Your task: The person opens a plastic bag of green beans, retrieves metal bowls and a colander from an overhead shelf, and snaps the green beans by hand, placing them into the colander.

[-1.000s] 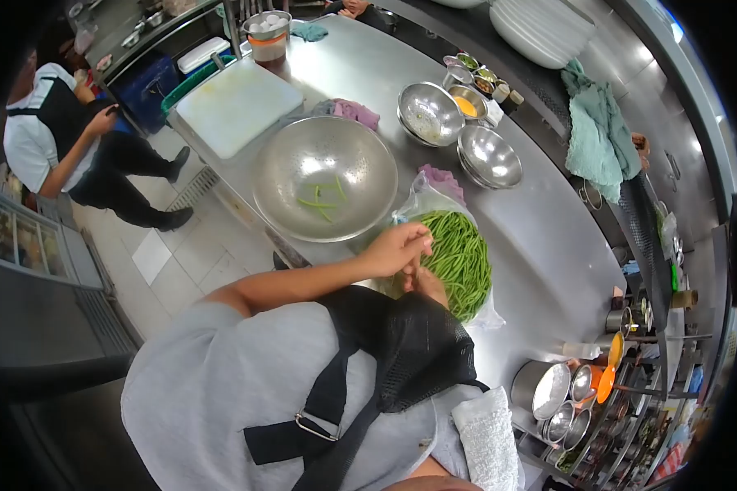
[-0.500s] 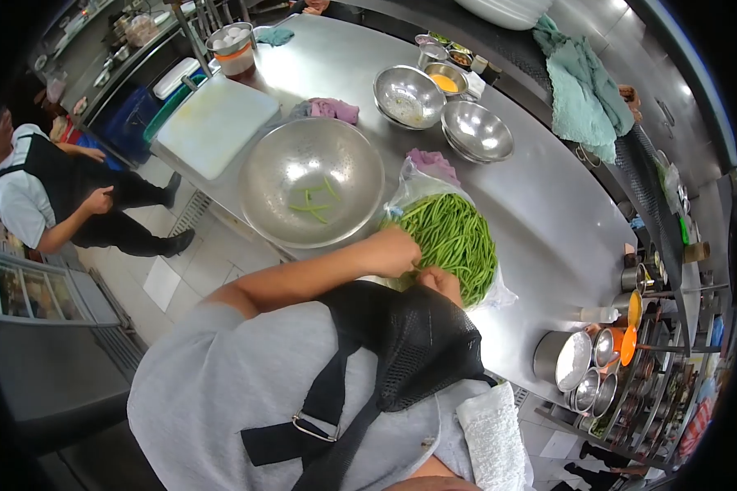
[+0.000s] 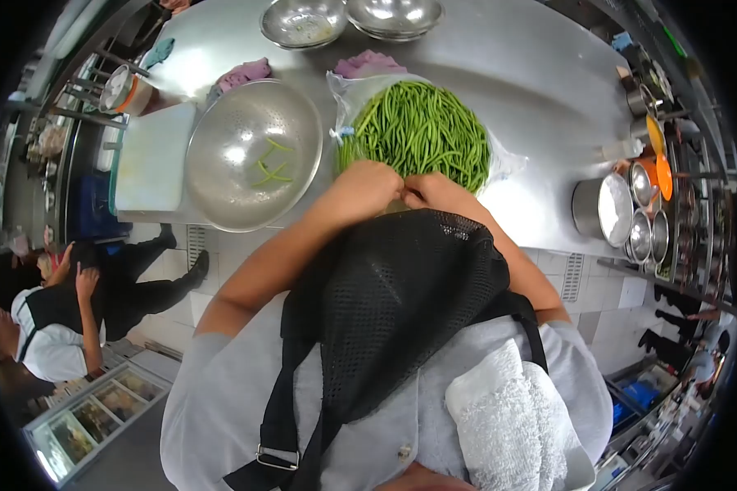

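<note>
A heap of green beans (image 3: 426, 131) fills an opened clear plastic bag (image 3: 344, 90) on the steel table. My left hand (image 3: 370, 186) and my right hand (image 3: 440, 193) meet at the bag's near edge, close to my chest. Both have curled fingers, their tips nearly touching. Whatever is pinched between them is hidden or too small to make out. Left of the bag stands a large perforated metal colander (image 3: 221, 164) with several bean pieces (image 3: 273, 173) at its bottom.
A white cutting board (image 3: 151, 155) lies left of the colander. Metal bowls (image 3: 303, 23) and purple cloths (image 3: 368, 64) sit at the back. A pot (image 3: 602, 209) stands at the right edge. Beyond the table's left side is another person (image 3: 65, 319).
My head view has swung round, so the table now lies squarely ahead and the colander appears further left. My hands have come closer together at the bag's near edge.
</note>
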The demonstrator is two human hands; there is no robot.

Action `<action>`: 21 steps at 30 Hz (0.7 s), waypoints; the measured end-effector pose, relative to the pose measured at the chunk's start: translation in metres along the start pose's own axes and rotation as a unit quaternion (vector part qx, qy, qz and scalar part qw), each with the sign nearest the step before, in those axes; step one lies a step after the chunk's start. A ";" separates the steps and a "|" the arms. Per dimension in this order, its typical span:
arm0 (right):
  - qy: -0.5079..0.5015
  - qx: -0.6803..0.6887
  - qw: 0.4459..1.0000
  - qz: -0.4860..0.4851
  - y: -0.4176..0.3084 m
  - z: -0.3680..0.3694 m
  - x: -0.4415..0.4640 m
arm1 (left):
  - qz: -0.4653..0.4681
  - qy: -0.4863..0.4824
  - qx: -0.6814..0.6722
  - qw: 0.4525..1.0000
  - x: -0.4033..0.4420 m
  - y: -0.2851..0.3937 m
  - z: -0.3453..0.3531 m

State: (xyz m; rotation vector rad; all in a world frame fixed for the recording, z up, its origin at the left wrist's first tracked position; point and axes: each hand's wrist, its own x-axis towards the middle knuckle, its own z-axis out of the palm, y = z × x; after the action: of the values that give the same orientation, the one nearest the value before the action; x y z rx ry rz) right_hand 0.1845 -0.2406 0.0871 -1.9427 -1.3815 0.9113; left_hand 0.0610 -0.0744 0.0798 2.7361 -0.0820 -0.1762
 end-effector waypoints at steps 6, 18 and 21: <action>0.136 0.172 0.975 -0.020 0.026 0.019 0.014 | 0.034 0.125 -0.105 0.986 0.003 -0.008 -0.009; 0.203 0.657 0.722 0.068 0.046 0.047 -0.007 | -0.122 0.276 -0.049 0.952 0.054 -0.069 0.026; 0.234 0.636 0.732 0.070 0.048 0.030 -0.015 | -0.122 0.250 -0.051 0.959 0.029 -0.045 -0.012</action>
State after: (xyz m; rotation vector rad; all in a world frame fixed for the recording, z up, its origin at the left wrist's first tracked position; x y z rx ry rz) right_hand 0.1840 -0.2670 0.0343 -1.0063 -0.0914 0.9307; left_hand 0.0933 -0.0307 0.0699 2.5925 0.3939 0.4347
